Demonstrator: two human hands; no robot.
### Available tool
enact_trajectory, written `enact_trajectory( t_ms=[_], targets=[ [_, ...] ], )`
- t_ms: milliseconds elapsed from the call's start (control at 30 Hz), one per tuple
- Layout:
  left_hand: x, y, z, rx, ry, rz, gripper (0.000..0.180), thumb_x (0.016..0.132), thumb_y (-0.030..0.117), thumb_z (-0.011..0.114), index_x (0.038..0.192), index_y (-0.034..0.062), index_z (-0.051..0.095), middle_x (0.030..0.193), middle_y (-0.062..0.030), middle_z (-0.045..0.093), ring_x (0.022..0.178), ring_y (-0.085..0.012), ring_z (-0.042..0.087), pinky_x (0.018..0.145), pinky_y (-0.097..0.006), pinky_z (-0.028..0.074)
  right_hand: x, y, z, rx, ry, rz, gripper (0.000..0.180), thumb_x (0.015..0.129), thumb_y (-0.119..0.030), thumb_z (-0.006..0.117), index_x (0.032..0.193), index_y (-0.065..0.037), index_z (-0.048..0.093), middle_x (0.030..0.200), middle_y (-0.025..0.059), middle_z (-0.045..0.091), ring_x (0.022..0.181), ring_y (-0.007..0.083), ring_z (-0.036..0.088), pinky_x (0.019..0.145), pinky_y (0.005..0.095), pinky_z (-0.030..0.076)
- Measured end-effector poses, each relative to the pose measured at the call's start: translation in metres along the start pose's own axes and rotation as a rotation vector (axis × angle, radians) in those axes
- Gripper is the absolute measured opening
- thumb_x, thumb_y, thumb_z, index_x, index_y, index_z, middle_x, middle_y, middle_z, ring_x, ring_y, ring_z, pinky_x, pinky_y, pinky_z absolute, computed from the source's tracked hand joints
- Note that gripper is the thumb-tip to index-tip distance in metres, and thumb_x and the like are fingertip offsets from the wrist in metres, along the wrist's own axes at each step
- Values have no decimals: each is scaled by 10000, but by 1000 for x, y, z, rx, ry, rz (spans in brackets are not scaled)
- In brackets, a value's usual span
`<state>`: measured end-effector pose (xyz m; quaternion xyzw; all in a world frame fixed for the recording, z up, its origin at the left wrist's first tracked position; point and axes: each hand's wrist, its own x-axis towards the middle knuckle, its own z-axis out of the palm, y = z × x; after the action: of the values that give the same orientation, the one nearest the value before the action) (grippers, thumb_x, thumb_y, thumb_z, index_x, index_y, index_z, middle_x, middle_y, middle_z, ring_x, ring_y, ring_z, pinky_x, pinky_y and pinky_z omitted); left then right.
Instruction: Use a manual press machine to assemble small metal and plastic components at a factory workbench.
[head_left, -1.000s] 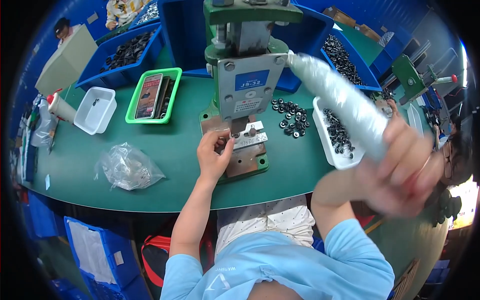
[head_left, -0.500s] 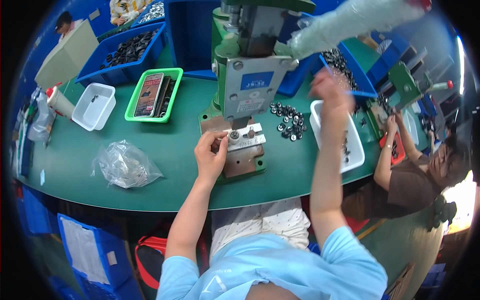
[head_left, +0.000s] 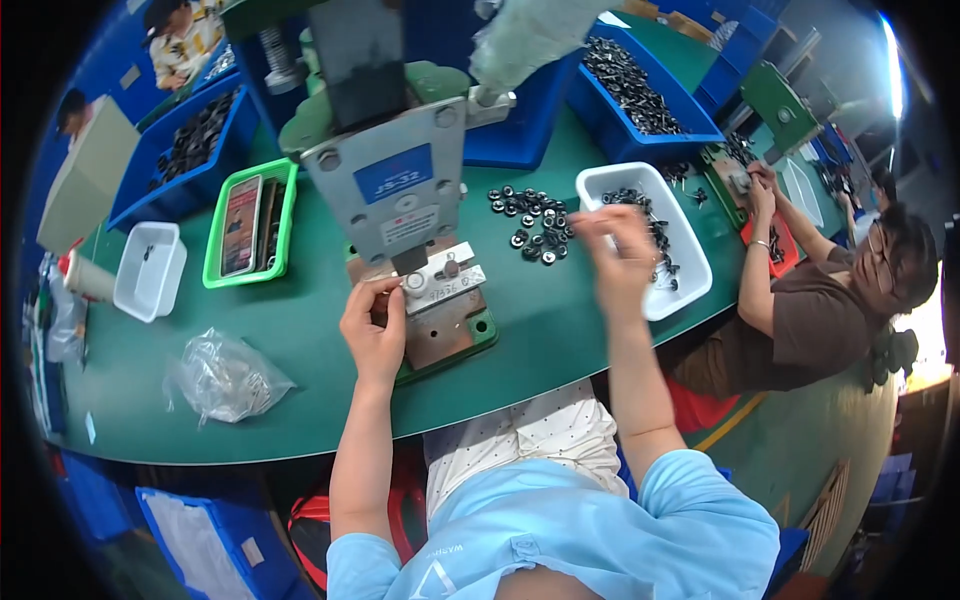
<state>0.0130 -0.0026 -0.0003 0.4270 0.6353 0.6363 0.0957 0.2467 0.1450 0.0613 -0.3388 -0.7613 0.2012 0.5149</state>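
A green hand press (head_left: 385, 190) stands on the table with a metal fixture block (head_left: 445, 283) under its ram. At the block's left end, by the small round seat (head_left: 415, 282), my left hand (head_left: 373, 325) has its thumb and forefinger pinched together. Whatever may be between those fingertips is too small to make out. My right hand (head_left: 622, 250), smeared by motion, is over the near-left side of a white tray (head_left: 690, 275) of small black parts. To its left lies a loose pile of round black parts with shiny centres (head_left: 535, 222).
Left of the press are a green basket (head_left: 212, 270) with a phone, a small white tray (head_left: 130, 290) and a clear plastic bag (head_left: 228, 375). Blue bins (head_left: 690, 140) of parts stand farther back. A co-worker (head_left: 830, 300) sits at the right by another press.
My right hand has come down from near the plastic-wrapped lever to the white tray. A dark part seen in the fixture's seat no longer shows there. The whole view has shifted.
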Motion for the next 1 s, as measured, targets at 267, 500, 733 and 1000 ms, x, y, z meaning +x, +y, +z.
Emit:
enact_trajectory(
  t_ms=[267, 500, 733, 1000],
  targets=[
    [-4, -4, -3, 38, 33, -7, 58, 827, 46, 606, 856, 27, 653, 734, 7, 551, 623, -66, 494, 551, -192, 371, -31, 25, -53, -379, 92, -42, 193, 807, -21, 595, 995, -24, 638, 1001, 105, 617, 966, 247, 546, 897, 343, 388],
    [-13, 66, -73, -579, -296, -250, 376, 795, 102, 631, 1137, -33, 550, 1113, -87, 526, 941, -133, 495, 804, -242, 399, -62, -17, -121, 548, -314, 83, 399, 778, -294, 668, 976, 50, 623, 946, 154, 587, 825, 251, 565, 714, 357, 466],
    [-63, 213, -212, -508, -1288, 778, 252, 881, 202, 590, 1128, 231, 634, 1025, -73, 637, 832, -152, 598, 769, -296, 440, -20, -100, -252, 943, -1226, -791, 346, 833, -177, 574, 1150, -69, 485, 1064, 211, 591, 869, 365, 604, 706, 460, 511],
    [-90, 197, -217, -520, -1241, 485, 234, 877, 267, 597, 966, 62, 666, 972, -192, 634, 911, -288, 620, 777, -295, 497, -54, -90, -253, 1088, -1077, -886, 477, 795, -219, 662, 1236, -120, 511, 1142, 175, 568, 901, 327, 611, 700, 429, 546]
  ],
)
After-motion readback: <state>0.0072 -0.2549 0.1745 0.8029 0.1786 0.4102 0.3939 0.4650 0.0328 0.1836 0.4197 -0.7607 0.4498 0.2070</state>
